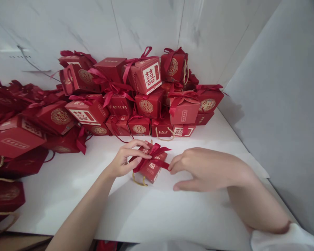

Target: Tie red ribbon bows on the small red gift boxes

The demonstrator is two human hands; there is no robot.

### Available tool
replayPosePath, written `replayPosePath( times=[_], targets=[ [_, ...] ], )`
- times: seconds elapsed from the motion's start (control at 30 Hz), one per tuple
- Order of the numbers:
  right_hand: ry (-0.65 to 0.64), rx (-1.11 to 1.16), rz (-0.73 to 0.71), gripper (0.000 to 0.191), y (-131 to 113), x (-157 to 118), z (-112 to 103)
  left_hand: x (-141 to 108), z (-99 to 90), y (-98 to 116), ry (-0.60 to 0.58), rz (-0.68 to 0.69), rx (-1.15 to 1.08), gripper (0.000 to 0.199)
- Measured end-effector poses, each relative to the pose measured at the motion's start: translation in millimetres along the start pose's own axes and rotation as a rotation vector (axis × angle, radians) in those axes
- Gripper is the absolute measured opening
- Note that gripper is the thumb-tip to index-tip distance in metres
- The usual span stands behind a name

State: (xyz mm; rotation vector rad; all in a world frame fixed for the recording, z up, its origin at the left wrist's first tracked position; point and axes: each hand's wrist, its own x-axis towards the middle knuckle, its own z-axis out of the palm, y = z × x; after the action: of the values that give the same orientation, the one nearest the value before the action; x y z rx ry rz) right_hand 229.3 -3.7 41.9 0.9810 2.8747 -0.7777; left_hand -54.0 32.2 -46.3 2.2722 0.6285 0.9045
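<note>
A small red gift box (151,170) lies on the white tabletop in front of me, bound with a dark red ribbon (159,150) tied in a bow. Yellow cord handles (140,182) stick out from its near side. My left hand (125,158) is at the box's left, thumb and index finger closed around the ribbon by the knot, other fingers resting on the box. On the right, my right hand (206,170) touches a ribbon tail with its curled fingertips, while its thumb stands apart below.
Many red boxes with ribbons and gold emblems are stacked behind, among them a box with a white label (151,77). More boxes (14,137) crowd the left side. The white table (151,216) meets a marbled wall (146,24) at the back and a grey panel (285,104) at right.
</note>
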Motion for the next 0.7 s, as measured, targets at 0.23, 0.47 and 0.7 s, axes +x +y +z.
replayPosePath(
  times=[0.23,0.47,0.7],
  targets=[
    [0.227,-0.199,0.132,0.031,18.2,3.3,-1.7,1.5,0.0,2.6,0.035,0.03,0.049,0.024],
    [0.176,-0.234,-0.001,0.036,20.1,21.8,12.4,1.5,-0.2,1.8,0.034,0.052,0.131,0.025],
    [0.219,-0.208,0.027,0.024,11.3,13.4,8.8,0.6,0.5,-1.0,0.045,0.138,0.261,0.029]
  ],
)
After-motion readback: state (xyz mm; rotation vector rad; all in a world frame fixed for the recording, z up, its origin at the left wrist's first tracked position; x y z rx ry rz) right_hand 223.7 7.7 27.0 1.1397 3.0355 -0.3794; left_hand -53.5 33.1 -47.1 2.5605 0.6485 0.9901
